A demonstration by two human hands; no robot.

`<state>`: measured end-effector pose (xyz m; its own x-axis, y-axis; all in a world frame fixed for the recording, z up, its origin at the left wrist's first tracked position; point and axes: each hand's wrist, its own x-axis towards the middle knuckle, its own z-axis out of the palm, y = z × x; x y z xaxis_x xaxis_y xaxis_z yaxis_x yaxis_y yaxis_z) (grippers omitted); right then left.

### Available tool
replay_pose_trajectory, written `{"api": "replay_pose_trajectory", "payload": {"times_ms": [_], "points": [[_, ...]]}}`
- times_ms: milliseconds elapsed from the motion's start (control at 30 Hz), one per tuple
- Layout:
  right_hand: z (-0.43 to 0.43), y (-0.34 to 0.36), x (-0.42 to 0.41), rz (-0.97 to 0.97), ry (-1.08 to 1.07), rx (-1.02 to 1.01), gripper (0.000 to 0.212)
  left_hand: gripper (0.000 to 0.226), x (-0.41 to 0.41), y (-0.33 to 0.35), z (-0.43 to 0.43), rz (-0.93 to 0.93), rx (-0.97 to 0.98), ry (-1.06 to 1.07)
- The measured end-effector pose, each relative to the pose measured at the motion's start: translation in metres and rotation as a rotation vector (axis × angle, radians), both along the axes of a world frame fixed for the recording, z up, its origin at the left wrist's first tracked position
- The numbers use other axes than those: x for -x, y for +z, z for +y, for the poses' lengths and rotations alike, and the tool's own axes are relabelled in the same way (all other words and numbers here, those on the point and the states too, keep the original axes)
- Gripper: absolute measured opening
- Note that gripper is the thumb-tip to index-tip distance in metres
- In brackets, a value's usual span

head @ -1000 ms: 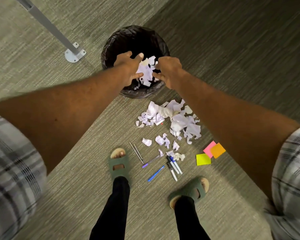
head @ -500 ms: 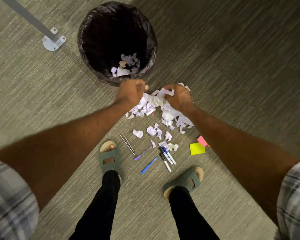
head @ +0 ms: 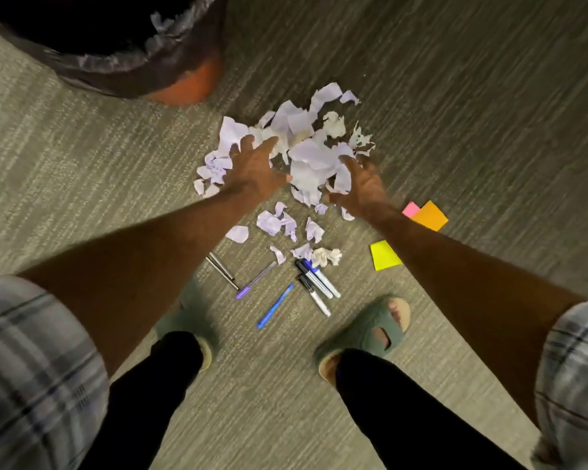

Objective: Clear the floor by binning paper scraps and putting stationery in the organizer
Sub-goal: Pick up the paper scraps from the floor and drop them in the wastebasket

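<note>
A heap of torn white paper scraps (head: 306,154) lies on the carpet in front of the bin (head: 123,66), which has a black liner and an orange base. My left hand (head: 255,167) is spread flat on the heap's left side. My right hand (head: 360,184) is spread on its right side, fingers among the scraps. Smaller scraps (head: 275,222) lie nearer my feet. Below them are a blue pen (head: 275,306), a purple pen (head: 255,280), two thin metal pens (head: 222,270) and three markers (head: 316,283). No organizer is in view.
Sticky notes lie to the right: yellow (head: 384,255), orange (head: 430,216) and pink (head: 410,209). My feet in green slippers (head: 370,330) stand just below the pens. The floor is grey-green carpet.
Both hands dropped a handful of scraps into the bin, then came down to the heap on the floor. The view has tilted down, so only the bin's near edge shows.
</note>
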<state>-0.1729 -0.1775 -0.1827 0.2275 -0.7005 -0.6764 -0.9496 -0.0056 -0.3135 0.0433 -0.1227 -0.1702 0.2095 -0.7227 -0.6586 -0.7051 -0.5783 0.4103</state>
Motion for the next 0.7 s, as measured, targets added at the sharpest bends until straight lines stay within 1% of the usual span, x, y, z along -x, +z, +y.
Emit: {"api": "replay_pose_trajectory", "payload": {"times_ms": [67,133,200,267,333,400,467,567,633,700], "points": [[-0.001,-0.027,-0.001,0.035,0.058,0.040,0.087,0.075,0.003,-0.026,-0.007,-0.004,0.005,-0.085],[-0.004,-0.052,-0.008,0.061,0.154,0.122,0.088,0.074,0.005,-0.050,-0.014,0.000,0.013,-0.171],[-0.006,-0.079,-0.018,0.088,0.270,0.165,0.101,0.079,0.005,-0.069,-0.021,-0.046,0.005,-0.234],[-0.008,-0.099,-0.028,0.130,0.351,0.163,0.115,0.082,0.004,-0.085,-0.026,-0.137,-0.017,-0.285],[-0.009,-0.112,-0.034,0.122,0.347,0.151,0.118,0.088,-0.002,-0.102,-0.028,-0.224,-0.054,-0.324],[-0.009,-0.121,-0.038,0.070,0.337,0.152,0.111,0.092,-0.011,-0.121,-0.026,-0.255,-0.083,-0.331],[-0.008,-0.128,-0.042,0.049,0.367,0.193,0.105,0.090,-0.020,-0.139,-0.022,-0.249,-0.089,-0.336],[-0.007,-0.142,-0.046,0.090,0.450,0.317,0.095,0.085,-0.026,-0.154,-0.015,-0.244,-0.051,-0.350],[-0.008,-0.148,-0.048,0.101,0.525,0.420,0.082,0.080,-0.025,-0.152,-0.011,-0.287,-0.002,-0.330],[-0.009,-0.148,-0.049,0.038,0.538,0.480,0.067,0.083,-0.023,-0.144,-0.008,-0.346,0.057,-0.325]]}}
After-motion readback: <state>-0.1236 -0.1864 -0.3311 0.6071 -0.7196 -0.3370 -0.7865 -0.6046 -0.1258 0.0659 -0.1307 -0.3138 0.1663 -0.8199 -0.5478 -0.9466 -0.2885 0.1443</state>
